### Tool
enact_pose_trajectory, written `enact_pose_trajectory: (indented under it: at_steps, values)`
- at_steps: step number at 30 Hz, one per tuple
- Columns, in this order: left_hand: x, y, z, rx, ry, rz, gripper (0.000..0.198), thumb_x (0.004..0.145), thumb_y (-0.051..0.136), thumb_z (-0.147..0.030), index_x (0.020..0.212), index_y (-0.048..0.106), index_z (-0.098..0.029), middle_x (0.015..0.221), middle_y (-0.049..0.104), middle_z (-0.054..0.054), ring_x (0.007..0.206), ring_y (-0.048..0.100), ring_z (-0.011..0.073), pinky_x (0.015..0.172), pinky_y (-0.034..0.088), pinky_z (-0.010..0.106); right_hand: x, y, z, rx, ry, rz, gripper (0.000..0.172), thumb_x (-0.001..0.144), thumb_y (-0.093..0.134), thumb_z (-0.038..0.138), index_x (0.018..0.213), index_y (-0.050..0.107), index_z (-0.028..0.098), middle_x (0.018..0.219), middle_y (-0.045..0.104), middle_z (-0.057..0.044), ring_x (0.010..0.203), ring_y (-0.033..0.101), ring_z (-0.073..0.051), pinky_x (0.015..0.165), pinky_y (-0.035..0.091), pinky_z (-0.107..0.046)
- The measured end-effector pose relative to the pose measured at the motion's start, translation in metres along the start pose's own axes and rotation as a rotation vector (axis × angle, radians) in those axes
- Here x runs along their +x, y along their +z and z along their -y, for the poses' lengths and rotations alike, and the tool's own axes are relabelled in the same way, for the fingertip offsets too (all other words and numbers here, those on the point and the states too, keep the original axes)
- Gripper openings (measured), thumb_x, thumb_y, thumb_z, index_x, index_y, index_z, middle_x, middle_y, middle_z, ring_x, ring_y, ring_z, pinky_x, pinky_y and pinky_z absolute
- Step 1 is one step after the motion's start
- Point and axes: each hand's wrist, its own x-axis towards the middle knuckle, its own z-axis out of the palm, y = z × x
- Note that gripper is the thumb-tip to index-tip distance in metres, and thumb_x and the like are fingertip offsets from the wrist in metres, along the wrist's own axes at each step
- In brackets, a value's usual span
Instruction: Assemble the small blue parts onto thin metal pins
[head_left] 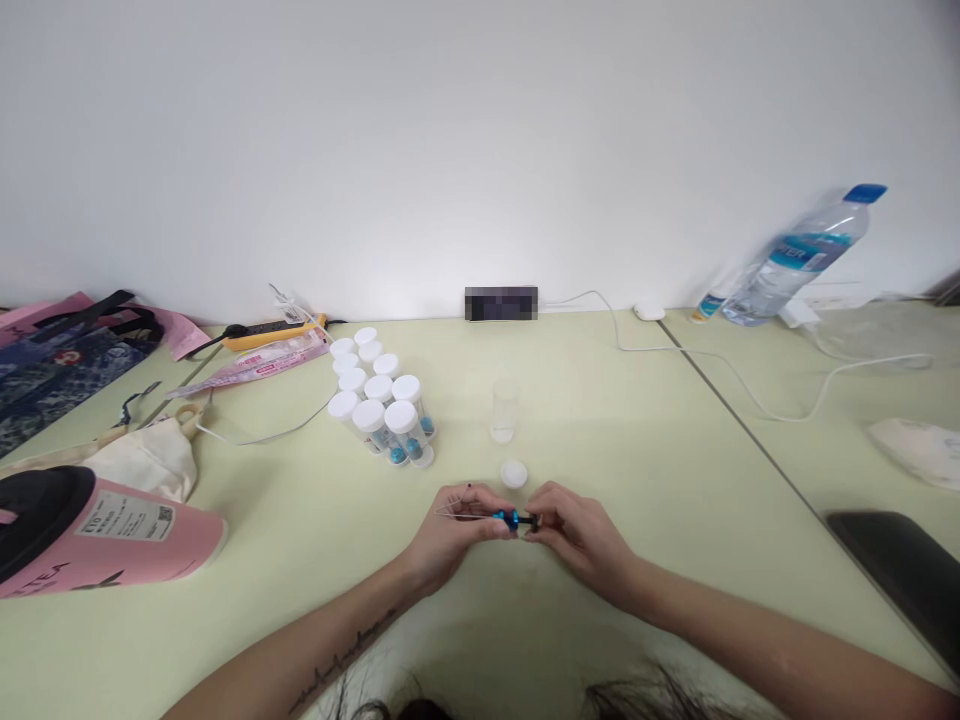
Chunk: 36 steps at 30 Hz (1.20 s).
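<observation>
Close to the table's front, my left hand (459, 525) pinches a small blue-and-black piece (507, 519) with thin pale strands running back over the fingers. Its exact kind is too small to make out. On the other side, my right hand (576, 532) has its fingertips closed on the black end of the same piece. Just beyond the hands lies a white round lid (514, 474). Behind that stands an uncapped see-through tube (505, 412). Several similar tubes with white lids (403, 418) are grouped to the left, and some have blue pieces inside.
A pink cup (161, 530) with a black lid is at the left, near a cloth bag (142, 460) and a yellow power strip (274, 333). A water bottle (802, 255) leans on the wall. A white cable (712, 352) crosses the right; a dark phone-like slab (900, 570) lies nearer.
</observation>
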Motion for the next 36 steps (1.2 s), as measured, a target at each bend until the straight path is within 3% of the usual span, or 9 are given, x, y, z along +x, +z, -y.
enact_pose_trajectory:
  at_steps: [5,10,13,25,31,36]
  values:
    - [-0.0002,-0.001,0.001,0.03,-0.015,0.032,0.016,0.063,0.076,-0.01,0.078,0.072,-0.014,0.08,0.069,0.004,0.073,0.063,0.0144,0.073,0.047,0.028,0.0007,-0.0019,0.002,-0.059,0.049,0.08,0.036,0.094,0.039,0.044,0.072,0.052,0.019,0.062,0.053,0.001,0.058,0.048,-0.013,0.056,0.035,-0.022]
    - [0.0003,-0.0017,0.0016,0.006,-0.001,0.013,0.016,0.064,0.075,-0.01,0.08,0.072,-0.015,0.082,0.069,0.004,0.077,0.062,0.0142,0.075,0.046,0.027,0.0012,-0.0022,0.0034,-0.029,0.073,0.033,0.024,0.092,0.046,0.04,0.085,0.053,0.018,0.066,0.052,0.001,0.057,0.046,-0.012,0.055,0.035,-0.021]
    - [0.0003,-0.0014,0.0013,0.011,-0.001,0.02,0.016,0.064,0.075,-0.011,0.079,0.072,-0.014,0.082,0.069,0.004,0.076,0.062,0.014,0.074,0.047,0.026,0.0014,-0.0021,0.0024,-0.018,0.069,0.045,0.027,0.091,0.047,0.043,0.085,0.054,0.018,0.065,0.052,0.002,0.056,0.045,-0.012,0.054,0.034,-0.021]
    - [-0.0005,0.0019,-0.0008,0.041,-0.024,0.008,0.018,0.06,0.078,-0.013,0.077,0.072,-0.014,0.079,0.067,0.004,0.072,0.063,0.0154,0.073,0.048,0.029,0.0,-0.0026,0.0008,0.003,0.064,0.116,0.056,0.098,0.018,0.047,0.062,0.05,0.017,0.058,0.052,0.0,0.058,0.048,-0.012,0.06,0.036,-0.023]
    - [0.0011,0.005,-0.0027,0.003,-0.007,-0.058,0.018,0.058,0.079,-0.014,0.075,0.072,-0.015,0.076,0.069,0.004,0.071,0.063,0.0152,0.073,0.046,0.029,-0.0016,-0.0048,0.008,0.058,0.109,0.022,0.035,0.096,0.029,0.043,0.098,0.053,0.018,0.07,0.054,0.0,0.062,0.048,-0.014,0.061,0.039,-0.024]
    - [0.0029,0.0056,-0.0014,-0.001,0.041,-0.046,0.016,0.058,0.079,-0.012,0.073,0.072,-0.014,0.074,0.069,0.004,0.069,0.062,0.0142,0.071,0.046,0.026,-0.001,-0.0031,0.0091,0.004,0.11,0.035,0.022,0.093,0.042,0.038,0.09,0.053,0.019,0.063,0.047,0.003,0.056,0.043,-0.012,0.053,0.035,-0.022]
